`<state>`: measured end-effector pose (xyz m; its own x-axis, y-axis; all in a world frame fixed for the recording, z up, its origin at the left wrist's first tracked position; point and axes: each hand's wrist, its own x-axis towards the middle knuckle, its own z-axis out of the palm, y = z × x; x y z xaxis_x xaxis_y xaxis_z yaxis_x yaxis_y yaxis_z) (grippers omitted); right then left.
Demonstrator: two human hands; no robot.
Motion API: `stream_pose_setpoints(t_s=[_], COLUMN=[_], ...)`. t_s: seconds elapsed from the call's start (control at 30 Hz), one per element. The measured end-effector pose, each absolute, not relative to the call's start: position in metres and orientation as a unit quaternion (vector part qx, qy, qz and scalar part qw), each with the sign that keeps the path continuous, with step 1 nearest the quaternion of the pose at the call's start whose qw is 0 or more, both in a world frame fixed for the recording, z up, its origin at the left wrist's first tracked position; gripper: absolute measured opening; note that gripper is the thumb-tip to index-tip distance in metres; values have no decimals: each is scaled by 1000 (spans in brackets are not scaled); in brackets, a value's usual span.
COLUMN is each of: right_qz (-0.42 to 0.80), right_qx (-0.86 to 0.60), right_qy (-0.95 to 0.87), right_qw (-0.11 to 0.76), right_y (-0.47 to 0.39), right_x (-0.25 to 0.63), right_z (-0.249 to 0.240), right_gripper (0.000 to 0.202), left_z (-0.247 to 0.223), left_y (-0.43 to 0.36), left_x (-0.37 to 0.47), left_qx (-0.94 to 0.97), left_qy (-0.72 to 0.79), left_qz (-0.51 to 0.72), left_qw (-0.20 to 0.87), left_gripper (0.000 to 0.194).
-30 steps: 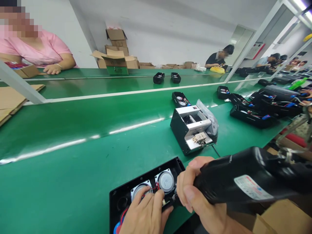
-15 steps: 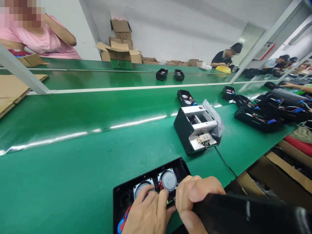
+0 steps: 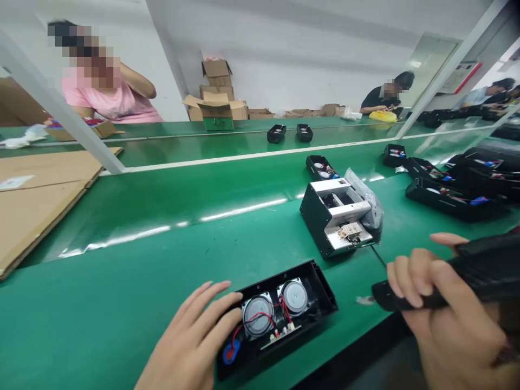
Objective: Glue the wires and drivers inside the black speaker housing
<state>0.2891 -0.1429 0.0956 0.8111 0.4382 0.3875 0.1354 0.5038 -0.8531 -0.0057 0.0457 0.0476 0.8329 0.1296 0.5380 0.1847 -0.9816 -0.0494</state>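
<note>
Resting flat, unclenched left hand (image 3: 193, 341) on speaker housing (image 3: 280, 314) near table edge, right hand (image 3: 442, 309) clasping black tool (image 3: 467, 273), probably a screwdriver.

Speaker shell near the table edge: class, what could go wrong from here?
1. The speaker shell lies close to the table's near edge; a push by the left hand might slide it off.
2. Its red wires lie exposed; the tool in the right hand could snag them.

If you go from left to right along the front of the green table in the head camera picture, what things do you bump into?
Flat cardboard sheets → left hand → open black speaker case → black-and-silver machine → right hand gripping the black power tool.
</note>
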Motion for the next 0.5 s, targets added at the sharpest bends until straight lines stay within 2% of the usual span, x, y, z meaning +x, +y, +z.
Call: stream_pose_setpoints(t_s=[0.1, 0.17, 0.23, 0.3, 0.37, 0.43, 0.5], right_qz=[55, -20, -115, -156, -90, 45, 184], right_qx=[-584, -661, -703, -717, -731, -741, -707], right_qy=[-235, -240, -274, -310, -354, -381, -384], right_qw=[775, 710, 646, 605, 576, 551, 564], right_y=[-144, -145, -148, -153, -160, -164, -159], right_x=[332, 344, 336, 307, 267, 226, 197], right_z=[74, 52, 28, 5, -18, -39, -52], right_gripper=[46, 69, 84, 77, 68, 67, 66], left_z=[34, 23, 16, 13, 11, 7, 3], left_y=[69, 76, 76, 71, 64, 56, 50], left_x=[-27, -30, -29, -28, -31, -37, -42], left_qx=[-968, -970, -963, -950, -936, -923, -913], left_qy=[-80, -69, -80, -112, -140, -167, -176], left_qz=[-230, -223, -253, -292, -322, -347, -367], left_qw=[65, 64, 33, -12, -33, -29, -20], left_gripper=[52, 39, 29, 27, 27, 25, 23])
